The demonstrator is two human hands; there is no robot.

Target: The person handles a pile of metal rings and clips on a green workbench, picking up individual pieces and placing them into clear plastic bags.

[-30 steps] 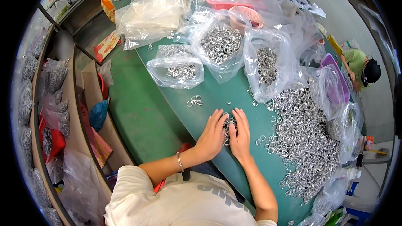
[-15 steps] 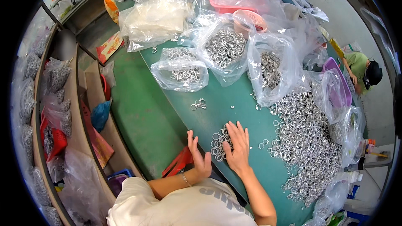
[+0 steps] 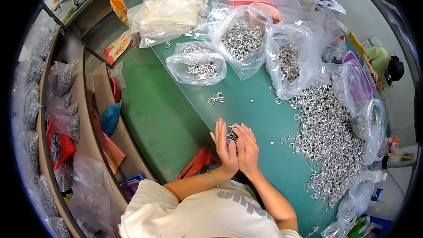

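Note:
At the near edge of the green table (image 3: 246, 101), my left hand (image 3: 225, 149) and my right hand (image 3: 247, 149) are cupped with their heels together. A small bunch of silvery metal rings (image 3: 231, 134) lies between the two palms, partly covered by my fingers. Whether the rings still rest on the tabletop is hidden. Beyond my fingers lies a little cluster of rings and clasps (image 3: 216, 98). To the right of my right hand spreads a big heap of the same kind of metal rings (image 3: 330, 136), with a few loose ones at its left side.
Clear plastic bags of metal pieces stand at the back: a flat one (image 3: 197, 71), a taller one (image 3: 241, 64) and another (image 3: 288, 72). Behind them sits a pink basket (image 3: 251, 2). A purple basket (image 3: 362, 77) and a co-worker (image 3: 382, 65) are far right. Shelves with filled bags (image 3: 64, 79) line the left.
My right hand has drawn the small bunch of rings left to the table's edge. My left hand has moved right to meet it, and both now cup the bunch.

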